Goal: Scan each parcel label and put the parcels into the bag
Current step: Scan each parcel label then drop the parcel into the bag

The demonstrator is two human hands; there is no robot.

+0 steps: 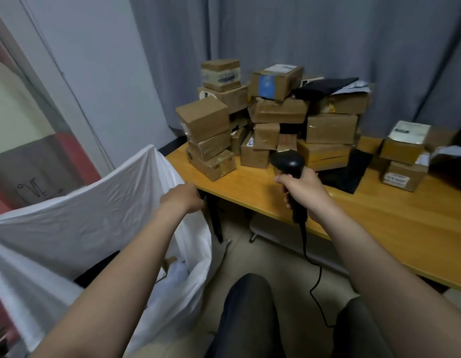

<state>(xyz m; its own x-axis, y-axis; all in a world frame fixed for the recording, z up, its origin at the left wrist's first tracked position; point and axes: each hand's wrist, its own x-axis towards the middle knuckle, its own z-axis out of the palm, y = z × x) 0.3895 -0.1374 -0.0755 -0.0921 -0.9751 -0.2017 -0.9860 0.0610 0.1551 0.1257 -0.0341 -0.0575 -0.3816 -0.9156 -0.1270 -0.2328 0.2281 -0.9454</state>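
A heap of brown cardboard parcels (pixel 273 117) is stacked at the back left of the wooden table (pixel 379 215), with flat black mailers among them. My right hand (pixel 301 188) grips a black handheld scanner (pixel 289 162) by its handle, head pointed toward the heap, over the table's front edge. A big white bag (pixel 77 228) stands open on the floor to the left. My left hand (pixel 184 197) is at the bag's right rim, fingers curled downward behind it; what they hold is hidden. Inside the bag, parcels show dimly (pixel 176 271).
More parcels (pixel 405 151) with white labels sit at the table's right, beside a dark object (pixel 454 161). The scanner's cable (pixel 314 275) hangs down between my knees. Grey curtains close off the back. A table leg (pixel 215 218) stands just right of the bag.
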